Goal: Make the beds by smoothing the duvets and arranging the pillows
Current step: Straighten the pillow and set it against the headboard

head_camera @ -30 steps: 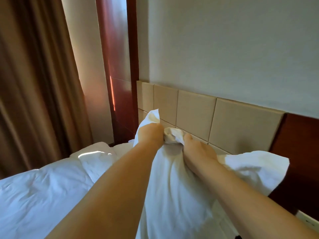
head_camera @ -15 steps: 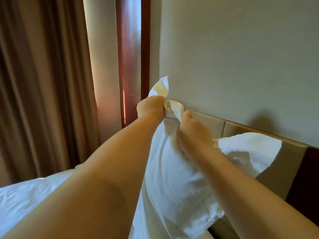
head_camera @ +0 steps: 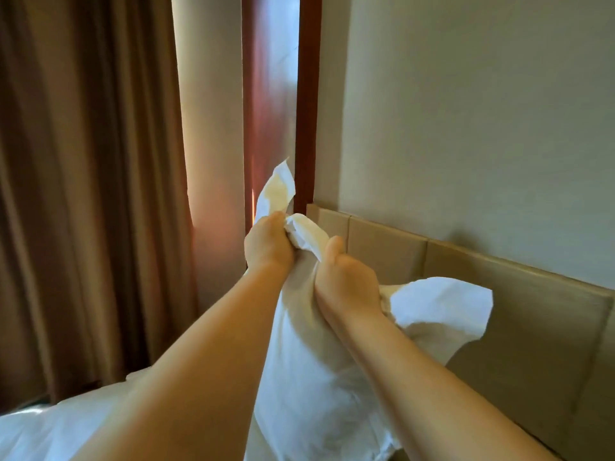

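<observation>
Pillow sits lower against the headboard [head_camera: 515, 314] than half a second earlier, after its upward lift.
Left hand [head_camera: 268, 242] and right hand [head_camera: 346, 281] are each fisted tightly around the bunched top edge of the white pillow [head_camera: 309, 377]. The pillow hangs toward 6 o'clock with its lower end out of view, and one loose corner projects at 3 o'clock. The up-and-down motion suggests the filling is being shaken down; placement is not yet done. White duvet [head_camera: 50, 437] lies at 7 o'clock.
</observation>
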Action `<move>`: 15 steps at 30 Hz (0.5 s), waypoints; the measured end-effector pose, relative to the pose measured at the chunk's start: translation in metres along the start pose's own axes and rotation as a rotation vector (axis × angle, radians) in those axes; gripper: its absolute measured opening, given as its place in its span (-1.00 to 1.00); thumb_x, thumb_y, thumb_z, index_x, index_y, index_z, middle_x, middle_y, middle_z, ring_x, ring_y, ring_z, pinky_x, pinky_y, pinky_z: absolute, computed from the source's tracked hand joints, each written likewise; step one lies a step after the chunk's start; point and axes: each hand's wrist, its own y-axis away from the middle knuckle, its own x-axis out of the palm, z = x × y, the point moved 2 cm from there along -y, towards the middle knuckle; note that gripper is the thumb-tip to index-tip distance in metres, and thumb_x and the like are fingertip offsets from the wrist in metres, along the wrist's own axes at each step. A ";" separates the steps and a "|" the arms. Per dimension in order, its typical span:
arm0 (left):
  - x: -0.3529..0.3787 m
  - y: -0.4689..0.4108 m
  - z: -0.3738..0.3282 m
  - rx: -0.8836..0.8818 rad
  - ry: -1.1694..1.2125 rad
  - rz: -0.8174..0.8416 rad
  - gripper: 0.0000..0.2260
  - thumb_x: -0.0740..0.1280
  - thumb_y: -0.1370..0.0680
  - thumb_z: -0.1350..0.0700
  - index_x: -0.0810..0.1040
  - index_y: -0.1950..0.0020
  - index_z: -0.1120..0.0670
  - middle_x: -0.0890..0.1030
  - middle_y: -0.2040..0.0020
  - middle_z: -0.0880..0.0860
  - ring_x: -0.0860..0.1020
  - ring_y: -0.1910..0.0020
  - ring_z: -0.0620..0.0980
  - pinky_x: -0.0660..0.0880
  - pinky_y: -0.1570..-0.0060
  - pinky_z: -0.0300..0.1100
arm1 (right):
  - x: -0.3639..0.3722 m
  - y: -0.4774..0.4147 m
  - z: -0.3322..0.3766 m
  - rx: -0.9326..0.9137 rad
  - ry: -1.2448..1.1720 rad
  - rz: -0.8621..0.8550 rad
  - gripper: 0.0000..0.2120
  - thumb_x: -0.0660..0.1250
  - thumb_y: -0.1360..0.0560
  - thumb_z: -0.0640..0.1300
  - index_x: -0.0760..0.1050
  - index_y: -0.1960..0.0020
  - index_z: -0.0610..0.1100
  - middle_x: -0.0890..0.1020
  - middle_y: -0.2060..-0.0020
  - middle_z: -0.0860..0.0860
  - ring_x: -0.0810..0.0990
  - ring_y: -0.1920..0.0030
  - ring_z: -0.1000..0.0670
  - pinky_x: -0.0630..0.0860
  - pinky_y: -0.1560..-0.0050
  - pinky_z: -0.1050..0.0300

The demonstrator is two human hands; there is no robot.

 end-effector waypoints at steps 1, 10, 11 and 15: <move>0.019 -0.017 0.028 -0.085 0.067 0.012 -0.75 0.12 -0.55 0.13 0.42 0.30 0.08 0.59 0.21 0.10 0.53 0.16 0.12 0.49 0.12 -0.05 | 0.035 -0.009 -0.005 -0.018 0.008 0.027 -0.87 0.31 -0.35 -0.30 0.49 0.11 -0.29 0.58 0.51 -0.12 0.56 0.58 -0.15 0.12 0.53 0.29; 0.170 -0.108 0.193 -0.016 -0.439 0.361 -0.92 0.21 -0.60 0.15 0.46 -0.07 0.05 0.57 0.07 0.04 0.58 0.08 0.05 0.57 0.03 -0.08 | 0.235 -0.056 -0.065 0.101 -0.002 0.549 -0.87 0.03 -0.60 -0.17 0.28 -0.13 -0.14 0.61 -0.03 -0.12 0.59 -0.02 -0.24 0.39 0.15 0.00; 0.180 -0.121 0.187 0.006 -0.405 0.358 -0.94 0.20 -0.60 0.15 0.45 -0.02 0.04 0.54 0.11 0.02 0.55 0.12 0.03 0.55 0.10 -0.13 | 0.238 -0.068 -0.072 0.118 0.024 0.532 -0.86 0.03 -0.61 -0.15 0.28 -0.12 -0.14 0.61 -0.01 -0.12 0.59 -0.01 -0.24 0.40 0.15 0.00; 0.203 -0.183 0.152 0.007 -0.198 0.226 -0.85 0.17 -0.60 0.16 0.42 0.16 0.05 0.44 0.28 -0.06 0.46 0.23 -0.04 0.33 0.30 -0.23 | 0.228 -0.137 -0.087 0.067 0.085 0.310 -0.88 0.03 -0.62 -0.13 0.29 -0.07 -0.14 0.61 0.11 -0.11 0.57 0.17 -0.18 0.41 0.26 0.01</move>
